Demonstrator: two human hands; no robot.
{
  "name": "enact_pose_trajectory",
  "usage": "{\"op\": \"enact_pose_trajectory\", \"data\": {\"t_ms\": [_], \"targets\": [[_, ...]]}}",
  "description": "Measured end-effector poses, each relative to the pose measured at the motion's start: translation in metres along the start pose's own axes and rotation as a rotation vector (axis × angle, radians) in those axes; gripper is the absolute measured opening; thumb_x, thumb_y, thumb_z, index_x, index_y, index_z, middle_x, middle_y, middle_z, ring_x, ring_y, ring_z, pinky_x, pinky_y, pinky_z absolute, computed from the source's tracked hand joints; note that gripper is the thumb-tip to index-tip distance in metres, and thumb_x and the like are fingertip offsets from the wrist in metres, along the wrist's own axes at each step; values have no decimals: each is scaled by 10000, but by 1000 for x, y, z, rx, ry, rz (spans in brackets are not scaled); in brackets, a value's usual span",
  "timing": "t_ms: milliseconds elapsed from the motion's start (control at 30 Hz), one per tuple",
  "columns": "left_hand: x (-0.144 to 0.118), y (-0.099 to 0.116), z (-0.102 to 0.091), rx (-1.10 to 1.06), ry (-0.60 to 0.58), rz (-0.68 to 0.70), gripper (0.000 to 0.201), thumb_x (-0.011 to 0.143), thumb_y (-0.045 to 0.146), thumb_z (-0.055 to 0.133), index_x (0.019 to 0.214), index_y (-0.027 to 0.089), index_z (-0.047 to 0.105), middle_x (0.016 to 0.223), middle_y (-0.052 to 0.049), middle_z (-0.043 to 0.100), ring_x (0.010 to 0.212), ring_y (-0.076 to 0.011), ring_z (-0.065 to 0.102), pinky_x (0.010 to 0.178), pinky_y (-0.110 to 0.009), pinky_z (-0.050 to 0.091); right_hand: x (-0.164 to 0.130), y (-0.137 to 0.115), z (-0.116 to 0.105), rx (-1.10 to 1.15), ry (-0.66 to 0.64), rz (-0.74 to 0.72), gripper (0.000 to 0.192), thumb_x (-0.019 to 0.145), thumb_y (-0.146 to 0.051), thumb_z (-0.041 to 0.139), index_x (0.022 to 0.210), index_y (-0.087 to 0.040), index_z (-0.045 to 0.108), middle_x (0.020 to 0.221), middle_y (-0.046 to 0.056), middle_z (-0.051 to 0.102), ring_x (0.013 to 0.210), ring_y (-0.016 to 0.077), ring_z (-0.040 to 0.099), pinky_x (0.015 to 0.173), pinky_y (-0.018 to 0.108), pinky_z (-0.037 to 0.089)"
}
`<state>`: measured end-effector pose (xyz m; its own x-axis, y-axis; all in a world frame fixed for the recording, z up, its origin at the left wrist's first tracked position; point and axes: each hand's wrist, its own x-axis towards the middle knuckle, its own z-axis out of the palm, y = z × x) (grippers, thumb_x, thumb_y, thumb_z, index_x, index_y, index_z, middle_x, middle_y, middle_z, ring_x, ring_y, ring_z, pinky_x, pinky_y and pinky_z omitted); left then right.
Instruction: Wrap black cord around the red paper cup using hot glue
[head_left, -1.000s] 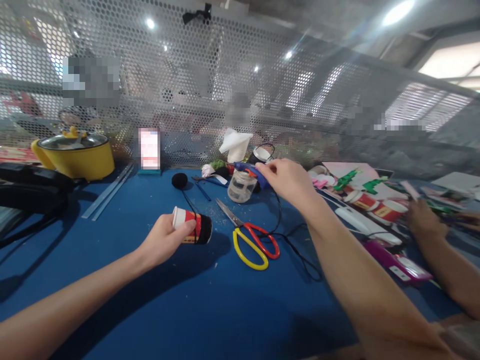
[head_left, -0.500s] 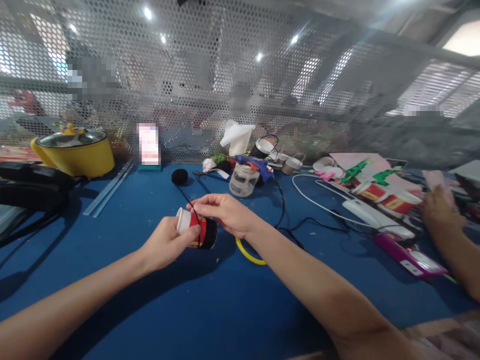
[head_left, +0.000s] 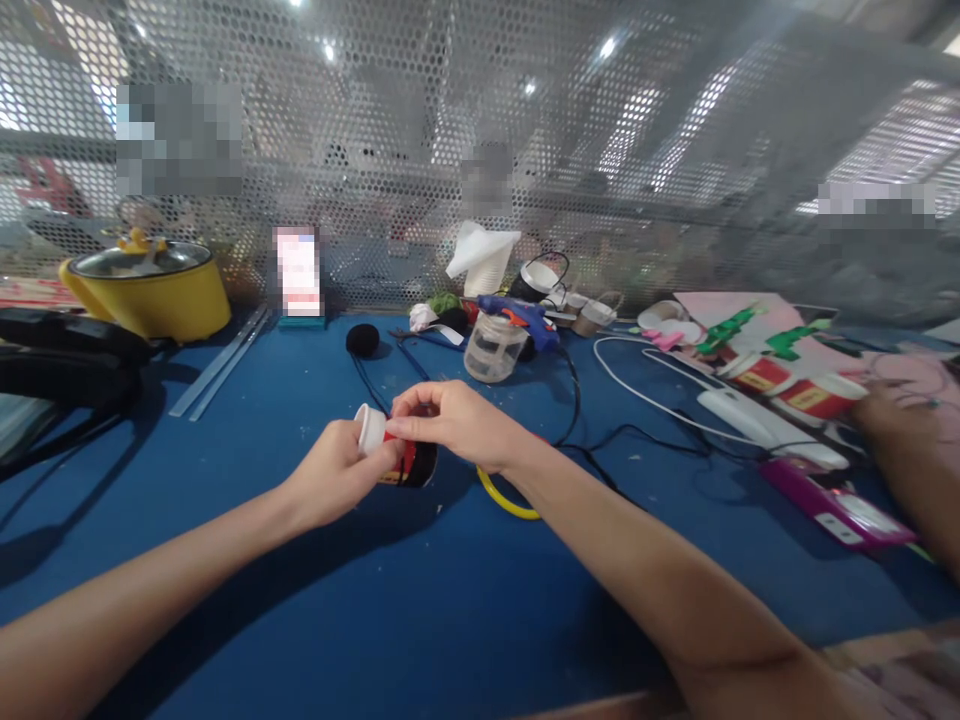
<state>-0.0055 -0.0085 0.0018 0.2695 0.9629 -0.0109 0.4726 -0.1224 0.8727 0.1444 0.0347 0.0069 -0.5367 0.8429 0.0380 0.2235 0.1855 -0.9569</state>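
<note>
Blue bench [head_left: 315,600] under a mesh wall. Mid-bench, my left hand [head_left: 330,480] is wrapped around a cup [head_left: 401,455] lying sideways; my right hand [head_left: 457,425] pinches its top, fingers together.

Open blue tabletop [head_left: 420,600] lies near the body and to the left, wide enough for either arm. Just right of the hands: yellow scissor handle loop [head_left: 504,497] and black cord [head_left: 600,450] trailing across. Behind them: clear plastic jar [head_left: 491,348], blue glue gun [head_left: 525,315], black pom-pom [head_left: 362,338]. Far left: yellow lidded pot [head_left: 146,290]. Right side crowded: white cable [head_left: 660,385], magenta flat case [head_left: 836,500], another person's forearm [head_left: 915,460]. Perforated metal screen [head_left: 480,150] closes the back.
</note>
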Motion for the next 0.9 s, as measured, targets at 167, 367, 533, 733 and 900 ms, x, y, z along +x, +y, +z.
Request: {"op": "enact_pose_trajectory", "data": {"t_ms": [167, 367, 533, 733, 900], "targets": [[3, 5, -3, -72, 48, -61, 252, 649, 340, 469, 491, 163, 385, 454, 67, 326, 418, -54, 277, 404, -189, 220, -3, -5, -1, -91, 108, -129, 195, 701, -355, 532, 725, -162, 520, 673, -5, 546, 613, 97, 499, 588, 241, 405], [8, 6, -5, -412, 59, -245, 182, 606, 311, 524, 556, 146, 464, 468, 52, 457, 419, -70, 405, 434, -193, 289, -6, -16, -2, -95, 200, -248, 98, 703, -252, 539, 702, -166, 493, 670, -15, 523, 624, 90, 496, 621, 243, 416], [10, 7, -4, -538, 63, -354, 174, 583, 291, 552, 606, 123, 516, 485, 31, 512, 419, -74, 450, 427, -191, 310, -8, -17, -2, -94, 235, -316, 78, 715, -189, 527, 789, -176, 548, 769, 3, 576, 725, 102, 532, 686, 249, 423], [10, 7, -2, -543, 48, -393, 173, 599, 287, 564, 580, 128, 501, 474, 32, 515, 410, -70, 454, 413, -183, 312, -7, -15, -3, -138, 256, -352, 85, 725, -158, 505, 788, -170, 561, 767, 8, 591, 724, 103, 540, 687, 254, 425], [6, 8, 1, -508, 17, -341, 153, 607, 246, 557, 543, 143, 464, 436, 59, 462, 380, -50, 403, 383, -166, 276, -4, -11, -3, -199, 280, -360, 93, 721, -156, 497, 782, -165, 567, 762, 9, 595, 713, 107, 542, 682, 258, 429]]}}
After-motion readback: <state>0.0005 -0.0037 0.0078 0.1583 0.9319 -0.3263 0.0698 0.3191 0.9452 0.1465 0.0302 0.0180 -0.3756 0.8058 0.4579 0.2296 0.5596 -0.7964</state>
